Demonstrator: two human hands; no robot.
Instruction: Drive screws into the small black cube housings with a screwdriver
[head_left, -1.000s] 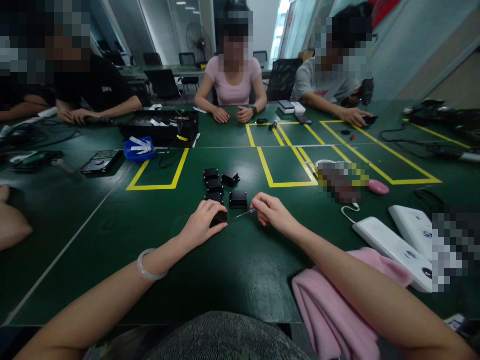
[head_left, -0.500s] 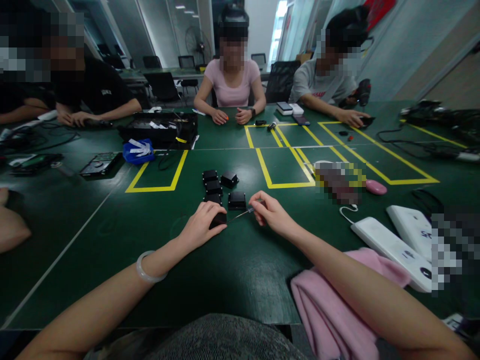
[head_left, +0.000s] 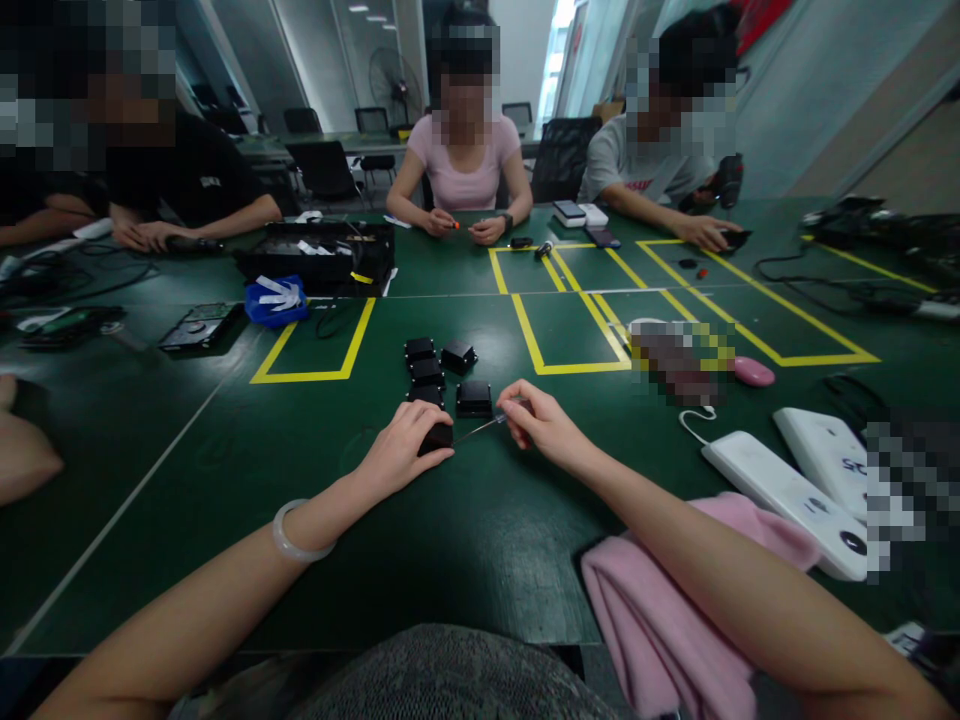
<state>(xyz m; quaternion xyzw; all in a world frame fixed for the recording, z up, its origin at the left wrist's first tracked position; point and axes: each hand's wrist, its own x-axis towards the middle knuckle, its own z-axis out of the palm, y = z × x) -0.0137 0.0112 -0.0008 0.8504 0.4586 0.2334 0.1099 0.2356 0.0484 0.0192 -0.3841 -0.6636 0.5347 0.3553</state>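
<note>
My left hand is closed around a small black box and holds it against the green table. A screwdriver is pinched in my right hand; its thin shaft points left and its tip is at the box's right side. Whether the tip sits in a screw is too small to tell. Just beyond my hands lie several similar black boxes, among them one nearest the screwdriver, a tilted one and one at the back of the left row. My left fingers partly cover the front of that row.
At right lie a pink cloth, a white device and a pink oval object. A blue bag and a black open case stand back left. Co-workers sit across the table, and another person's elbow rests at left.
My hands, the box and the screwdriver stay nearly in place. Across the table, the person in pink has raised the hand with a small orange-tipped item slightly.
</note>
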